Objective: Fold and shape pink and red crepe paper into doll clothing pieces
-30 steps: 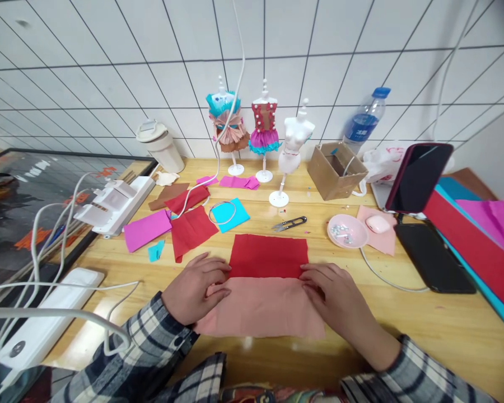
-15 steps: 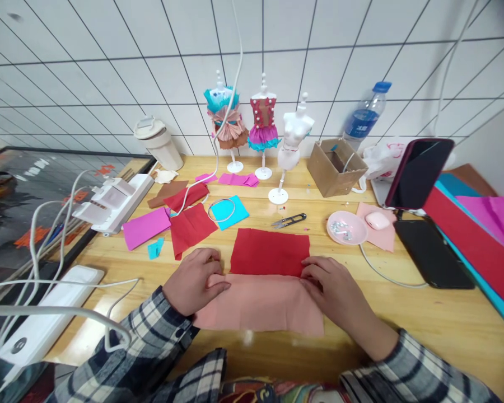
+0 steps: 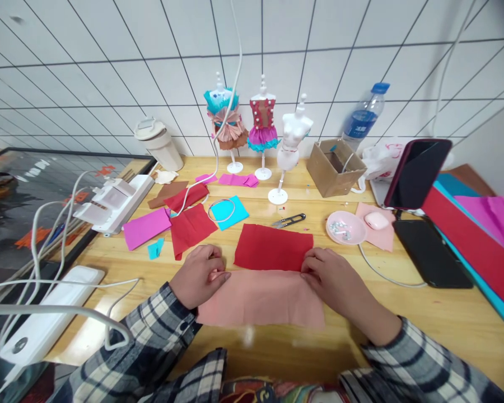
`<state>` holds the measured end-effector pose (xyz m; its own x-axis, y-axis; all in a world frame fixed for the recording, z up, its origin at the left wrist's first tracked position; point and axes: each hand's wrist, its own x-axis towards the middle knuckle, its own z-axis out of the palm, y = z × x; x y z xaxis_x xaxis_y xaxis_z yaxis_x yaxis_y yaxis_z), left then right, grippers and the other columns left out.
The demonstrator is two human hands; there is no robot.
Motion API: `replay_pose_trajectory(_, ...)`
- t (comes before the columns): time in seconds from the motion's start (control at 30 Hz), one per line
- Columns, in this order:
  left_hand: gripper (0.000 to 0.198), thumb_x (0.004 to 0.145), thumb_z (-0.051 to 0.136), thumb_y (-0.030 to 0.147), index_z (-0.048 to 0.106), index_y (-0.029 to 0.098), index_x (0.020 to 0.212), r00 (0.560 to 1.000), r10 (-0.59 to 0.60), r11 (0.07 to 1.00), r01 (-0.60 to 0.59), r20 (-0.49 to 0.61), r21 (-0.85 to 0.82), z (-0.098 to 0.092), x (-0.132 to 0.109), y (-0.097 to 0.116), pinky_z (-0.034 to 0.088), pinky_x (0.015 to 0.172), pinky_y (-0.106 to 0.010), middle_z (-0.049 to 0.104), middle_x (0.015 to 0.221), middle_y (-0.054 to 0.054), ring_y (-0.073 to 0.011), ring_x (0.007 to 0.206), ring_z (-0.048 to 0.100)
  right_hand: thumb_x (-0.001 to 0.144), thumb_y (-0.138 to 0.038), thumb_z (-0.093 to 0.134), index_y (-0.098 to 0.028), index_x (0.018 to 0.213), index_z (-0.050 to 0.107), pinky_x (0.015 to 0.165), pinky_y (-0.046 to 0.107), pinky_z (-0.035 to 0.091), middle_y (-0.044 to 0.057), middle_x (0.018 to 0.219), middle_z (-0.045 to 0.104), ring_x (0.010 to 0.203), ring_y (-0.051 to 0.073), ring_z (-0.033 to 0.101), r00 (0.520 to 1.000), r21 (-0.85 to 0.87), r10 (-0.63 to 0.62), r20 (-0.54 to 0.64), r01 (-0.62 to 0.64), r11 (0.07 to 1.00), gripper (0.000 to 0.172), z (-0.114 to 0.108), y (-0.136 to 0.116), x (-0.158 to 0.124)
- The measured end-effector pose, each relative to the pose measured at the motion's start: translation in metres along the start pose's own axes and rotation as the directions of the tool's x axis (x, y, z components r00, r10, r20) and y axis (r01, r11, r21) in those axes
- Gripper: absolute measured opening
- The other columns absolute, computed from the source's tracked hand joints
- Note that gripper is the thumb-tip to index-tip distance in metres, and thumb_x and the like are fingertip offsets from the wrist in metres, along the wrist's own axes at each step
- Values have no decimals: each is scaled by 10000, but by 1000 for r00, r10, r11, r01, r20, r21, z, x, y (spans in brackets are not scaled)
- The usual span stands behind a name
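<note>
On table (image 3: 424, 319) | left hand (image 3: 198, 275), right hand (image 3: 330, 280) pinch pink cloth (image 3: 264, 299) | bowl (image 3: 359, 226): silvery bits (image 3: 340, 229)

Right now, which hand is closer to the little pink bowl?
Right. The right hand is on the near side of the bowl, not touching it; the left hand is much farther left.

The pink piece (image 3: 262, 302) and the red piece (image 3: 274, 248) are thin, matt cloth — the pink one faintly creased. The desk (image 3: 445, 313) is smooth wood with a glossy sheen; the bare dress form (image 3: 294, 131) looks like shiny plastic, the box (image 3: 338, 180) like dull cardboard.
</note>
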<state>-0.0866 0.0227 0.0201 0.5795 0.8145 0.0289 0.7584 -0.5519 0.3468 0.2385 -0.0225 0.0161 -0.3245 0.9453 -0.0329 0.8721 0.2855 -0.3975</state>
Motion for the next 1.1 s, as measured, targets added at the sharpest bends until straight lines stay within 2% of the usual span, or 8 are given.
replay_pose_trajectory(0.13, 239, 861, 556, 339, 590, 174, 692, 999, -30, 968, 32, 11, -250, -4, 0, 6, 425, 749, -307, 587, 797, -45, -183, 787, 544, 826, -156, 587, -199, 765, 647, 740, 327, 416, 48, 854, 616, 826, 198, 567, 998, -68, -36, 43, 39, 997, 96, -12, 4, 15)
replay_pose_trajectory(0.23, 276, 858, 571, 416, 619, 177, 728, 970, -134, 860, 215, 201, -463, -13, -9, 10, 409, 588, -226, 589, 659, 0, -140, 630, 533, 807, -198, 634, -205, 748, 644, 744, 318, 418, 40, 873, 632, 831, 194, 580, 993, -21, -82, 89, 84, 996, 60, -23, 10, 21)
replay_pose_trajectory(0.43, 246, 715, 730, 409, 712, 168, 673, 776, 113, 715, 370, 620, -594, -42, -24, 12, 393, 522, -207, 636, 663, -27, -138, 586, 541, 913, -234, 499, -196, 962, 664, 785, 323, 451, 56, 964, 692, 907, 212, 613, 993, -24, 50, -108, -53, 998, 176, -33, 16, 48)
replay_pose_trajectory(0.53, 334, 707, 731, 471, 681, 145, 655, 795, 114, 521, 462, 595, -717, -53, -20, 10, 393, 534, -207, 599, 653, -24, -119, 576, 500, 920, -98, 410, -198, 1114, 650, 858, 311, 448, 65, 1106, 689, 1020, 206, 603, 989, -124, 1, -145, -19, 992, 325, -27, 5, 70)
replay_pose_trajectory(0.63, 383, 674, 758, 507, 635, 146, 637, 841, -125, 270, 540, 527, -797, -56, -11, 8, 334, 457, -179, 539, 545, 16, -81, 478, 431, 890, -32, 404, -199, 1150, 634, 804, 304, 464, 90, 1159, 672, 1013, 215, 609, 996, -271, 16, -89, -39, 962, 386, -21, -7, 89)
replay_pose_trajectory(0.87, 234, 706, 764, 353, 694, 137, 762, 835, -376, -119, 388, 403, -914, -49, 10, 16, 507, 553, -257, 712, 694, -69, -183, 592, 655, 893, -56, 426, -150, 994, 675, 745, 304, 452, 139, 964, 678, 952, 242, 605, 997, -329, 46, -64, -65, 942, 284, -20, -3, 108)
replay_pose_trajectory(1.03, 220, 671, 807, 299, 707, 128, 769, 780, -527, -220, 259, 338, -941, -45, 19, 14, 526, 568, -233, 736, 724, -57, -168, 610, 674, 924, -155, 429, -162, 916, 648, 817, 384, 434, 146, 948, 657, 993, 286, 573, 985, -275, 59, -162, -103, 956, 220, -41, -14, 87)
replay_pose_trajectory(1.1, 256, 668, 816, 325, 706, 118, 771, 777, -566, -161, 223, 275, -961, -43, 22, 13, 521, 562, -219, 734, 715, -53, -157, 601, 666, 936, -204, 424, -186, 939, 588, 817, 358, 443, 110, 974, 663, 958, 245, 591, 957, 104, 108, -269, -83, 991, 165, -46, -32, 67)
